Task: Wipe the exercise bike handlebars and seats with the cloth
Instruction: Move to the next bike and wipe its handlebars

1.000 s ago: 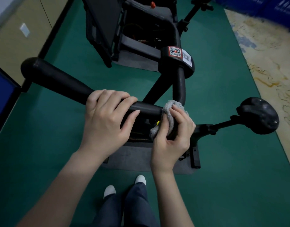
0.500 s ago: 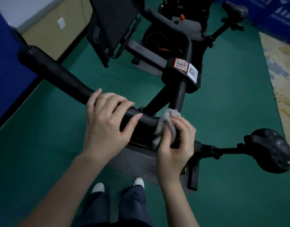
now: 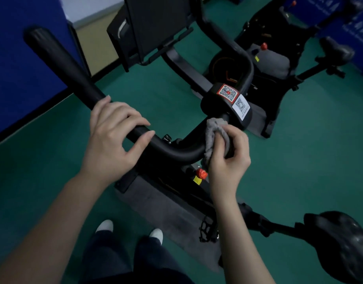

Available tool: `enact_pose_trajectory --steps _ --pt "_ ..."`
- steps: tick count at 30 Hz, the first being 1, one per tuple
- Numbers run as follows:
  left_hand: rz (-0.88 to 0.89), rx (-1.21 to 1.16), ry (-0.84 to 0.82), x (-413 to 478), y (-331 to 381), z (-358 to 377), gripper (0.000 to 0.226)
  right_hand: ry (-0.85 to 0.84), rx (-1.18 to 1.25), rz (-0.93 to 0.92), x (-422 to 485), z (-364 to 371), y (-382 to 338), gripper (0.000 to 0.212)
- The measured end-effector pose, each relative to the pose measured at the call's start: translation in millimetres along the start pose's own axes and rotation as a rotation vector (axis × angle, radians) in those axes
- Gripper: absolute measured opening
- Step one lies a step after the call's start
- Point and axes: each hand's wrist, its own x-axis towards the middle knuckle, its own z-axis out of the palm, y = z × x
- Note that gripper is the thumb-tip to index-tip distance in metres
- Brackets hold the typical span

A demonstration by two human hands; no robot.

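Here, the black handlebar (image 3: 74, 73) is gripped from above by the left hand (image 3: 113, 136), its fingers curled over the bar. The grey cloth (image 3: 212, 128) is held wrapped round the bar's bend, just below the QR-labelled clamp (image 3: 227, 99), by the right hand (image 3: 227, 160), whose fingers are curled round it.

The floor (image 3: 299, 160) is dark green and smooth. A grey mat (image 3: 166, 203) lies flat on it, and the nearest exercise bike (image 3: 258, 221) stands on that mat. Just in front of the mat's near edge, two white shoes (image 3: 105, 225) are planted on the green, toes pointing toward the mat. Beyond the mat's far end lies a second grey mat (image 3: 258, 117) carrying another bike (image 3: 266, 95). Well to the left of the first mat, a blue panel (image 3: 22, 78) rises from the floor.
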Motion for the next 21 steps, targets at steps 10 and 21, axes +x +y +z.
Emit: enact_pose_trajectory --steps 10,21 --pt "-0.043 -0.020 0.030 1 3 2 0.028 -0.076 -0.078 -0.121 37 0 12 0.010" --pt "-0.044 -0.045 0.016 1 2 0 0.027 -0.821 -0.349 -0.379 65 -7 -24 0.007"
